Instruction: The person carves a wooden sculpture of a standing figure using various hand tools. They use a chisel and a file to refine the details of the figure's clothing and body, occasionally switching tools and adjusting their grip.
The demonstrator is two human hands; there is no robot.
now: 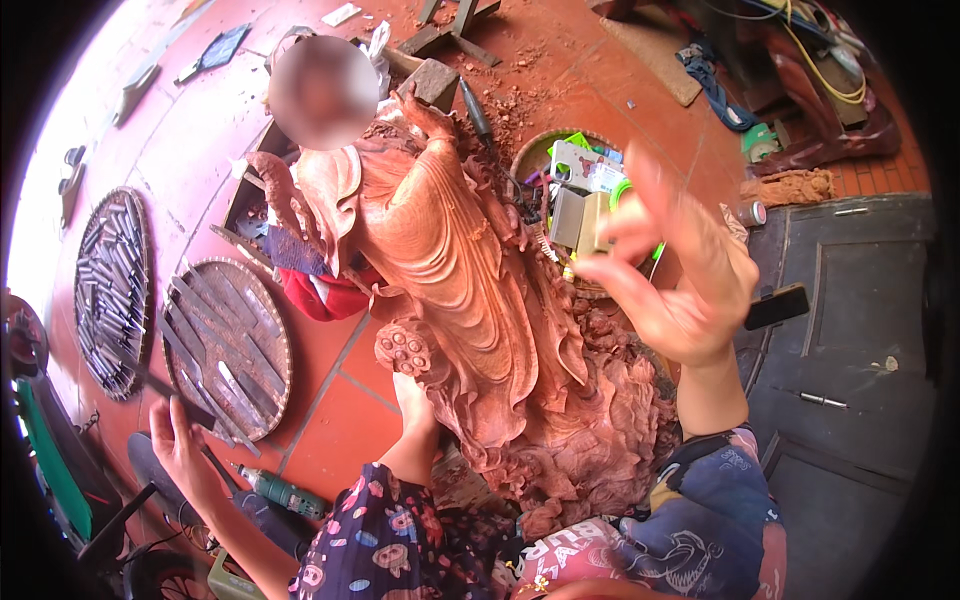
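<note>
wooden statue (450, 260), a carved robed figure, sits right in front of the person, base close in, head end away; can't tell if it lies flat or leans on something. left hand (180, 455) is out to the left of the statue's base, well apart from it, fingers spread, nothing in it. right hand (680, 280) is up at the right side of the statue, motion-blurred, thumb and fingers apart, no tool visible in it; contact with anything behind can't be told. step in hand, my read: a gap between cuts, since neither hand works the wood. robe folds look well shaped, finish level unclear. left of the statue: flat chisels (232, 382) on a round tray, and farther left a pile of metal tubes (112, 285). green drill (280, 490) lies left of the statue's base. right of the statue: basket (530, 150) of mixed stuff. dark handheld tool (475, 110) is just beside the statue's head end, right side. next move, judging from this: more carving would call for choosing one tool, then one hand bracing the statue while the other cuts; thin edges look easy to chip.
</note>
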